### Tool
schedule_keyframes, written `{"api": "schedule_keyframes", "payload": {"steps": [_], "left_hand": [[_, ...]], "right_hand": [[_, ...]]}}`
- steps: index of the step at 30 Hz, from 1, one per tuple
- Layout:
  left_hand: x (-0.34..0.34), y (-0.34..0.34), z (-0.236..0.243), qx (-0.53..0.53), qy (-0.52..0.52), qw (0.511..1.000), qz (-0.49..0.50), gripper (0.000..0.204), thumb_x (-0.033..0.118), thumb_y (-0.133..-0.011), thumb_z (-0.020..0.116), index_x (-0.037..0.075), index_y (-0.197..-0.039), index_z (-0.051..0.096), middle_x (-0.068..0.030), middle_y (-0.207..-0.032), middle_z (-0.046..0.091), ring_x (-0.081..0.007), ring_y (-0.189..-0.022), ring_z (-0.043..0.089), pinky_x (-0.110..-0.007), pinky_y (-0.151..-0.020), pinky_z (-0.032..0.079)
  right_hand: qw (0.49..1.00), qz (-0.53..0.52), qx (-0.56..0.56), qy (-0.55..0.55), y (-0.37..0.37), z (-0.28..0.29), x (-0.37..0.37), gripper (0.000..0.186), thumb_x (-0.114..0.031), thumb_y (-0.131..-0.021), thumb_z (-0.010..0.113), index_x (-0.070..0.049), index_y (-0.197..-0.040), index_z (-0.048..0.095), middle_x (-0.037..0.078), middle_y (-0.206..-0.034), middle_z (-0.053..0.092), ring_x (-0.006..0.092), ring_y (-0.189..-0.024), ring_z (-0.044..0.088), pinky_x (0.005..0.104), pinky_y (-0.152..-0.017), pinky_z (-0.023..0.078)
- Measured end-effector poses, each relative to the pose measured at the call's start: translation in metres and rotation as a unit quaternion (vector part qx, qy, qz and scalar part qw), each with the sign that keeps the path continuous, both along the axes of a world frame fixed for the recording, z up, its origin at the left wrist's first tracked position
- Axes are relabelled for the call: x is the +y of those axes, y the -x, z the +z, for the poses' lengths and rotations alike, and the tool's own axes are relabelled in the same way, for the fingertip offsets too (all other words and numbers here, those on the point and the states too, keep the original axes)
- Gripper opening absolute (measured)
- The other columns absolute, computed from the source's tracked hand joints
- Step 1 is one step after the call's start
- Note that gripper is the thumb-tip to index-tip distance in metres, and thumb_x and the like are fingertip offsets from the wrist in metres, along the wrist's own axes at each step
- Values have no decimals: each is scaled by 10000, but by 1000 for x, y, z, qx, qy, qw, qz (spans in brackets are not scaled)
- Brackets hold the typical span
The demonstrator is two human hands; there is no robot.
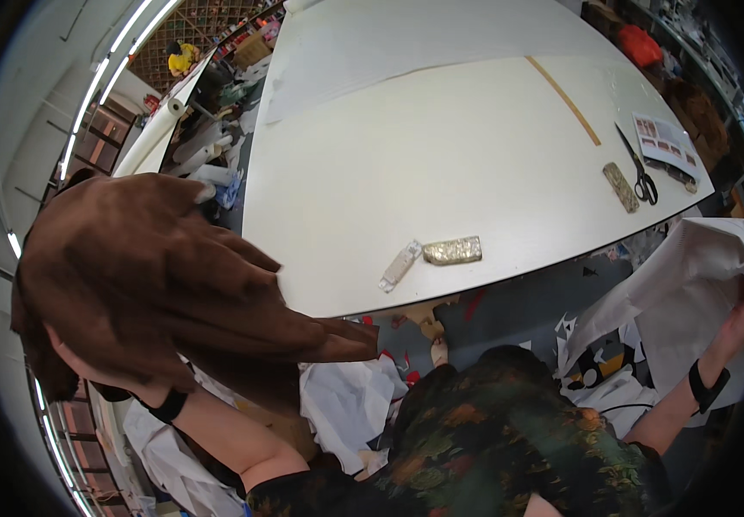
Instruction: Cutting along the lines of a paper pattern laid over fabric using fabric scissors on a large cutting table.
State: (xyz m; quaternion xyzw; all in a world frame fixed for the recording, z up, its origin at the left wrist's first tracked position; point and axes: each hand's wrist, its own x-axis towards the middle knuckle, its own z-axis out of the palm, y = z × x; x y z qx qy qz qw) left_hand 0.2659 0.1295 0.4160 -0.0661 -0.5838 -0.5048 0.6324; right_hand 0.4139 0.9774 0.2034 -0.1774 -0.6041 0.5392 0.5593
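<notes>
A large piece of brown cloth hangs in folds off the table's left front corner, held up by my left hand. Its folds hide the fingers of that hand. Far to the right, my right hand is closed on the edge of a thin white sheet. That sheet droops beside the table's right front corner; I cannot tell whether it is paper or fabric. Both arms are spread wide, each with a black band at the wrist.
On the white table lie two wrapped blocks near the front edge, another block, black scissors, a yellow ruler and a printed sheet. Crumpled white sheets and scraps litter the floor. A person in yellow is far off.
</notes>
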Motion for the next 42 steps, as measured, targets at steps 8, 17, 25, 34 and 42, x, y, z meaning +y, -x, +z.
{"api": "schedule_keyframes", "payload": {"steps": [8,17,25,34,42], "left_hand": [[-54,91,-155,-138,-84,986,-47,541,354,-1018,420,-30,-1395,470,-194,-1418,497,-317,-1224,548,-433,-1068,424],[-171,147,-385,-740,74,654,-137,663,213,-767,783,-39,-1303,486,-193,-1294,536,-311,-1157,534,-422,-1018,409],[-38,197,-235,-519,522,662,143,585,374,-866,730,-6,-1289,595,-267,-1164,641,-446,-1058,583,-446,-952,472],[276,233,-329,-355,305,747,-472,1083,147,-659,876,-22,-1516,235,-230,-1509,338,-338,-1337,428,-434,-1116,347],[391,270,-212,-434,-2,858,-276,384,169,-940,612,-142,-1165,626,-188,-1127,664,-256,-962,605,-392,-905,485]], "right_hand": [[996,-72,58,-9,61,16,-195,167,-132,-981,620,-17,-1086,560,25,-1001,571,95,-933,567,263,-868,470],[975,-189,116,30,45,24,-270,105,-150,-980,602,-67,-995,538,-9,-931,537,59,-876,531,226,-809,423],[984,-160,66,39,105,33,-280,99,-150,-957,580,-67,-954,525,-33,-880,519,31,-807,482,190,-725,384],[954,278,-31,-108,301,44,-303,129,-88,-904,611,-9,-940,516,102,-830,533,175,-750,524,325,-699,467],[917,249,35,-311,360,30,-273,366,-119,-860,672,35,-1144,501,182,-1140,534,364,-996,594,425,-863,497]]}}
